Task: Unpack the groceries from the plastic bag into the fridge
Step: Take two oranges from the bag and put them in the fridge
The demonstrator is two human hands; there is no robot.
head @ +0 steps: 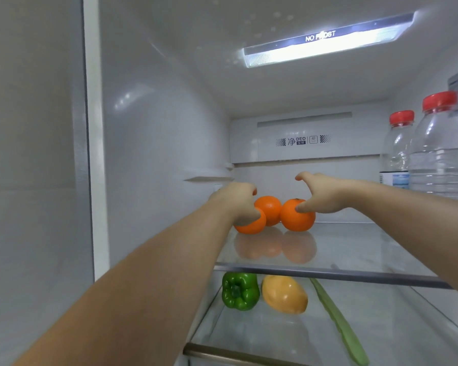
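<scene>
Inside the fridge (154, 143), three oranges sit in a left-right row on the upper glass shelf (354, 249). The left hand (238, 202) grips the left orange (250, 224); the right hand (320, 194), fingers spread, touches the right orange (296, 219). "NO FROST" marks the light (325, 40). Two red-capped water bottles (439, 154) stand right.

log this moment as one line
step: placing oranges | left hand: grips left orange | right hand: touches right orange | place: upper glass shelf
</scene>
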